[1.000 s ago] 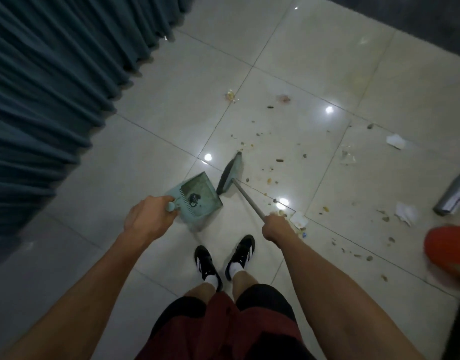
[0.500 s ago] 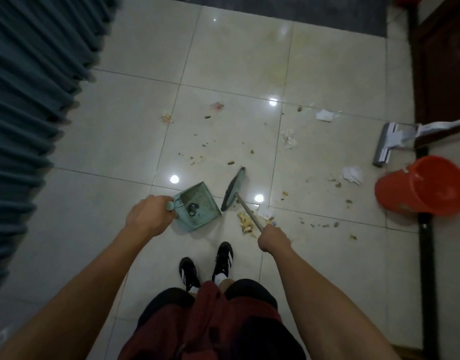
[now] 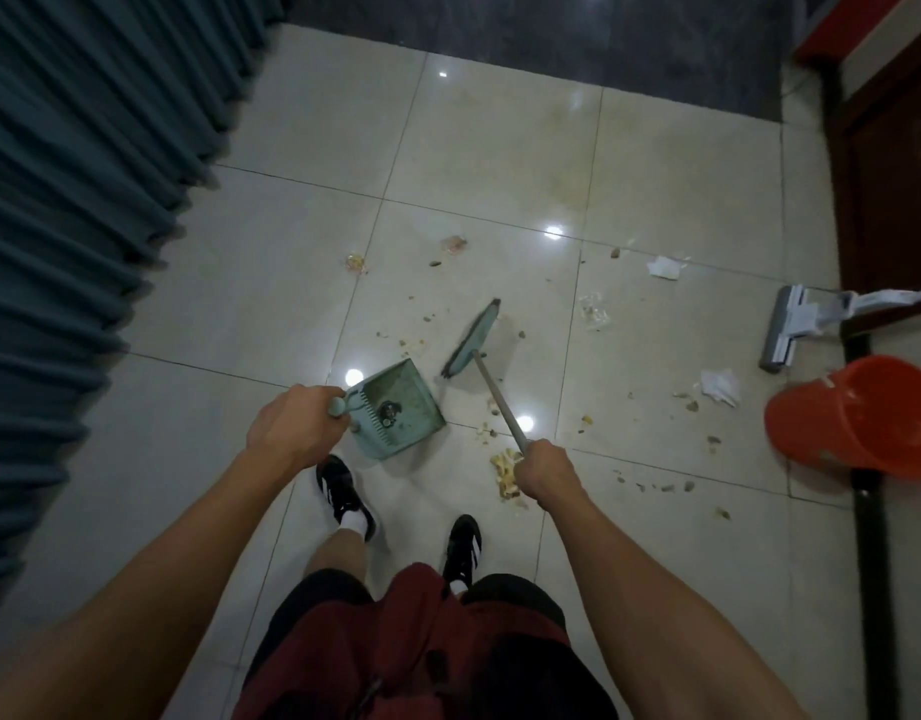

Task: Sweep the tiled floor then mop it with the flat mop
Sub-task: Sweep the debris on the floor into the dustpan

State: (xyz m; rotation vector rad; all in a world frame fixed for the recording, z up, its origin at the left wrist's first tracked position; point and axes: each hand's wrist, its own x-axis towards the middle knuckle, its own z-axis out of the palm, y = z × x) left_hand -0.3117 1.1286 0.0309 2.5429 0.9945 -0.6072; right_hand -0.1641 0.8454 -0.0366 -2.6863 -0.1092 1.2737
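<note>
My left hand (image 3: pixel 291 431) grips the handle of a pale green dustpan (image 3: pixel 401 413), which hangs over the tiled floor (image 3: pixel 500 163) with a dark clump of dirt inside. My right hand (image 3: pixel 546 472) grips the grey pole of a green broom (image 3: pixel 471 337), whose head sits just right of the pan's mouth. Crumbs (image 3: pixel 505 470) lie in a small pile beside my right hand. Paper scraps (image 3: pixel 718 387) and small bits are scattered across the tiles to the right. A white flat mop (image 3: pixel 791 324) lies on the floor at the right.
An orange bucket (image 3: pixel 858 418) lies tipped on its side at the right, next to a black pole (image 3: pixel 871 522). Dark teal curtains (image 3: pixel 73 200) hang along the left. A dark wooden door frame (image 3: pixel 884 163) stands at the upper right. My two feet in black shoes (image 3: pixel 344 491) stand below the dustpan.
The view has swung right, bringing the flat mop and the bucket into sight. The broom head has moved away from the dustpan's mouth to its right. My feet have stepped apart.
</note>
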